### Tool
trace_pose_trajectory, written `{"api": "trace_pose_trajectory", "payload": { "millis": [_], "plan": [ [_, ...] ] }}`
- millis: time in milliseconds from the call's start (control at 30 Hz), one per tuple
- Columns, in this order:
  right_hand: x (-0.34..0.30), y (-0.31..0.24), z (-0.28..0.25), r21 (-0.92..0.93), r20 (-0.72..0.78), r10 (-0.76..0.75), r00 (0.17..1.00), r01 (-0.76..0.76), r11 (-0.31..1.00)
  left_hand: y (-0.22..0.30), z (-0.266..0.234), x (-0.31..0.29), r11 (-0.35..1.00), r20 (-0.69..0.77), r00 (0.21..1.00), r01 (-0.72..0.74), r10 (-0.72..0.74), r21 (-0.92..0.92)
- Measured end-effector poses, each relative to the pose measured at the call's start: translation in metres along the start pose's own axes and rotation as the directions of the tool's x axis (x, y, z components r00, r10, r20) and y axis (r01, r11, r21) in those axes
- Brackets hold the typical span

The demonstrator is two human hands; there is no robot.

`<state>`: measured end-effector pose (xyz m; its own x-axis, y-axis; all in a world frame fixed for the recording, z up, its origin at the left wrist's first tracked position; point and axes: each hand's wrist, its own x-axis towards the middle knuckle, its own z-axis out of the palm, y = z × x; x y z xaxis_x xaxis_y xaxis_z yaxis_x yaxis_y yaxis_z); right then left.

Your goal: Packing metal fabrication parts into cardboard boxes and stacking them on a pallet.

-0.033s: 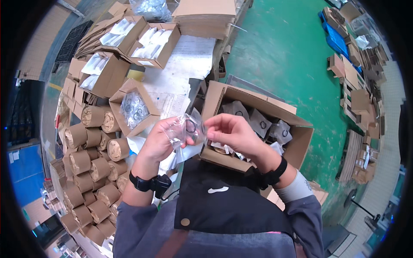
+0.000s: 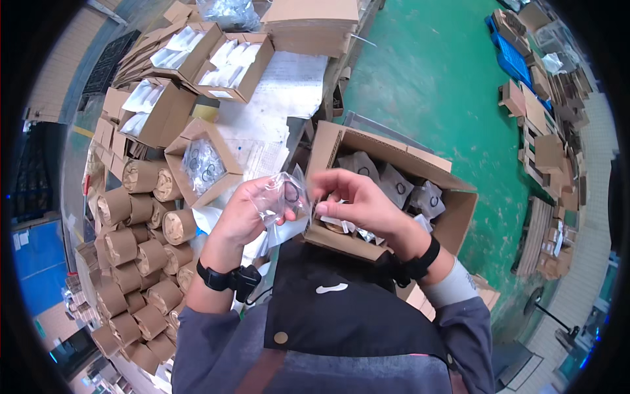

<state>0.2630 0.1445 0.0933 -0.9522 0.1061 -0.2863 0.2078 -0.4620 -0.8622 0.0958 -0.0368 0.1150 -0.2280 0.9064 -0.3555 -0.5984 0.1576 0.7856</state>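
Note:
My left hand [image 2: 241,211] is closed on a small clear plastic bag [image 2: 270,200], held up in front of my chest. A black ring [image 2: 291,192] shows through the bag. At the bag's right edge, my right hand [image 2: 354,200] has its fingers bent, with thumb and index close together at the plastic. Under and behind the right hand stands an open cardboard box [image 2: 459,220] with several bagged parts, each wrapped part [image 2: 396,186] bearing a black ring. Left of the bag, a smaller carton [image 2: 226,182] holds more clear bags with black rings [image 2: 203,164].
Rolls wrapped in brown paper [image 2: 152,257] are stacked at the left. Cartons of white packets [image 2: 231,64] stand at the far left, beside flat cardboard [image 2: 310,33] and paper sheets [image 2: 289,85]. Pallets with boxes [image 2: 548,154] line the green floor [image 2: 420,79] at the right.
The right hand's fingers have curled slightly more at the bag's edge. My left hand keeps its grip on the bag, and the view has shifted a little.

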Motion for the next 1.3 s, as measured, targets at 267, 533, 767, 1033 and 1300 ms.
{"api": "trace_pose_trajectory", "payload": {
  "millis": [267,533,767,1033,1300],
  "plan": [
    [-0.003,0.02,-0.058,-0.4,-0.251,0.115,0.961,-0.211,0.892,0.009,-0.013,-0.002,0.939,-0.296,0.941,-0.06,0.167,0.337],
    [0.021,0.091,-0.059,-0.871,-0.181,0.013,0.983,-0.167,0.461,0.028,-0.174,-0.02,-0.129,-0.351,0.649,0.572,0.675,0.81],
    [0.006,0.102,-0.06,-0.991,-0.039,0.174,0.984,-0.061,0.119,0.044,-0.116,0.055,-0.237,-0.003,0.655,0.278,0.756,0.931],
    [-0.054,-0.014,-0.017,-0.948,-0.194,-0.278,0.941,-0.107,0.299,0.125,-0.051,0.317,-0.492,0.364,0.544,0.106,0.756,0.864],
    [-0.19,-0.008,0.003,-0.485,-0.804,-0.21,0.556,-0.41,0.772,0.124,-0.067,0.386,-0.474,0.306,0.658,0.089,0.689,0.876]
  ]
}}
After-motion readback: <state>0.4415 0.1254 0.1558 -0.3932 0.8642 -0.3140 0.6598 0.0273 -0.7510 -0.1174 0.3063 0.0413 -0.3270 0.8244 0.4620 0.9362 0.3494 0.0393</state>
